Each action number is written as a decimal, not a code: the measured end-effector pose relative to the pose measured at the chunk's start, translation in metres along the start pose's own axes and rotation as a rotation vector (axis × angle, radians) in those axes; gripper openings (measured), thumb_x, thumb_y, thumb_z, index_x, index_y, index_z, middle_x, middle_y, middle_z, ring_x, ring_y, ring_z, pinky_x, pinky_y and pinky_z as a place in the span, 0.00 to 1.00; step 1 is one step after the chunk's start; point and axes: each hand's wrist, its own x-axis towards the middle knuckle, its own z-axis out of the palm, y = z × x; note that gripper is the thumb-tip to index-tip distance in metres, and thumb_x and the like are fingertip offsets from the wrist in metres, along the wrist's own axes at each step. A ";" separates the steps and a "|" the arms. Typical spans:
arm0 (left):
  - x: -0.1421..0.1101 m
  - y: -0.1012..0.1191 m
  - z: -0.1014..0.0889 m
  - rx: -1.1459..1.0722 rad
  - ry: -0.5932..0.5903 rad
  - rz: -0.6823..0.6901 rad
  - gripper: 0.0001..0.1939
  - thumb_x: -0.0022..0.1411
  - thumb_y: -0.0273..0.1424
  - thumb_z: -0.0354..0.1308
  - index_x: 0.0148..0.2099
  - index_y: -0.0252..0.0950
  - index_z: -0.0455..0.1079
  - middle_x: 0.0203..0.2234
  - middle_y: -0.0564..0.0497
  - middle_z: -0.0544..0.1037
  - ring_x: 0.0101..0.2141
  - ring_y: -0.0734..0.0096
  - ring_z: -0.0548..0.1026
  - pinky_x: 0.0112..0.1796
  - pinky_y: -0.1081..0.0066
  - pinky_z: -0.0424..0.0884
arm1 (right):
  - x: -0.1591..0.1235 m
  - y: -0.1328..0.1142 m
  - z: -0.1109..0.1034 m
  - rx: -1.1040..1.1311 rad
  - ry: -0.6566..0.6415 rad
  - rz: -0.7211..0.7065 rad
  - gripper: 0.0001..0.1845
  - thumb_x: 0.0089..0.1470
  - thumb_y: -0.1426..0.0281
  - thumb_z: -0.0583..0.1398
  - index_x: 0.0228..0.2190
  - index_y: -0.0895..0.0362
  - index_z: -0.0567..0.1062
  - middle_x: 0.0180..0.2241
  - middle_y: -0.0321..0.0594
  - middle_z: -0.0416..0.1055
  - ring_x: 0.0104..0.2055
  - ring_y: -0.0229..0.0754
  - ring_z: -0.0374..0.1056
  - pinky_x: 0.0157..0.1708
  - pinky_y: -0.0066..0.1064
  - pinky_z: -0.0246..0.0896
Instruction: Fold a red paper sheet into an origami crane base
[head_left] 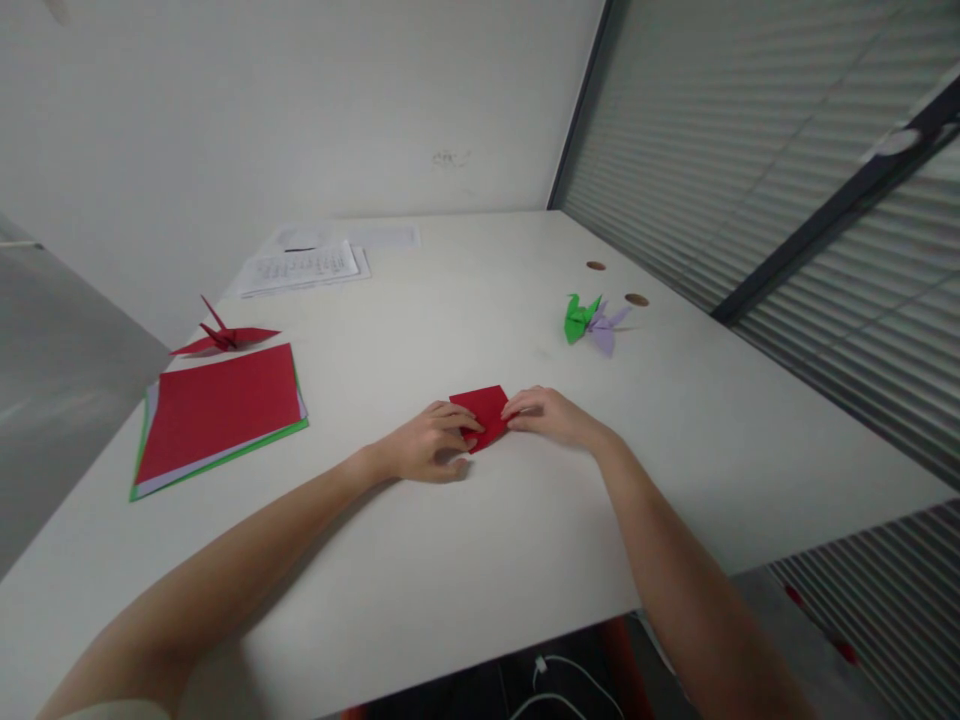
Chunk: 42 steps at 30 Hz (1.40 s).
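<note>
A small folded piece of red paper point(489, 408) lies on the white table in front of me. My left hand point(429, 442) rests on its left side, fingers spread over the paper and pressing it down, with the thumb apart on the tabletop. At the right corner, the fingertips of my right hand point(549, 412) are closed together on the paper's edge. Part of the paper is hidden under the fingers of both hands.
Stacked red, lilac and green sheets point(225, 405) lie at the left, with a red paper crane point(225, 338) behind them. Written papers point(304, 266) are at the back left. A green paper crane point(580, 320) touches a lilac one point(604, 330) near the table's right edge.
</note>
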 end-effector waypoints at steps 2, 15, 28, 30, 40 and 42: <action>0.000 -0.001 0.001 -0.005 -0.017 0.032 0.10 0.58 0.30 0.56 0.41 0.37 0.76 0.52 0.44 0.75 0.54 0.59 0.70 0.56 0.57 0.61 | 0.003 0.003 0.005 0.040 0.041 0.034 0.09 0.54 0.64 0.62 0.34 0.55 0.80 0.35 0.40 0.77 0.39 0.43 0.71 0.45 0.35 0.63; 0.002 0.007 0.003 0.105 -0.012 0.079 0.11 0.56 0.27 0.53 0.39 0.38 0.75 0.44 0.44 0.76 0.48 0.62 0.73 0.57 0.58 0.61 | 0.014 -0.001 0.033 -0.194 0.283 0.252 0.06 0.54 0.67 0.62 0.35 0.52 0.79 0.38 0.39 0.78 0.44 0.45 0.69 0.47 0.39 0.60; 0.001 0.003 0.006 -0.018 0.030 0.011 0.13 0.54 0.26 0.52 0.40 0.39 0.75 0.41 0.48 0.80 0.45 0.64 0.76 0.51 0.61 0.65 | 0.018 -0.002 0.046 -0.184 0.418 0.310 0.05 0.52 0.69 0.62 0.34 0.53 0.77 0.31 0.37 0.78 0.37 0.42 0.70 0.45 0.38 0.59; 0.002 0.003 0.006 -0.061 0.052 -0.027 0.13 0.56 0.25 0.51 0.39 0.39 0.75 0.40 0.49 0.81 0.44 0.65 0.77 0.51 0.62 0.65 | 0.017 -0.003 0.046 -0.194 0.413 0.313 0.05 0.52 0.69 0.62 0.34 0.52 0.77 0.32 0.37 0.78 0.38 0.42 0.69 0.45 0.39 0.59; 0.004 0.007 0.007 -0.026 -0.005 -0.063 0.18 0.61 0.26 0.50 0.51 0.38 0.74 0.38 0.47 0.77 0.42 0.65 0.74 0.51 0.62 0.64 | 0.017 -0.007 0.047 -0.256 0.408 0.334 0.06 0.53 0.69 0.61 0.35 0.52 0.77 0.33 0.38 0.78 0.39 0.45 0.67 0.46 0.41 0.55; 0.003 0.007 0.008 -0.017 -0.002 -0.046 0.17 0.61 0.26 0.51 0.50 0.38 0.74 0.38 0.46 0.76 0.42 0.64 0.74 0.50 0.62 0.65 | 0.017 -0.007 0.048 -0.253 0.413 0.336 0.06 0.54 0.70 0.61 0.36 0.52 0.77 0.33 0.39 0.78 0.40 0.45 0.67 0.46 0.41 0.55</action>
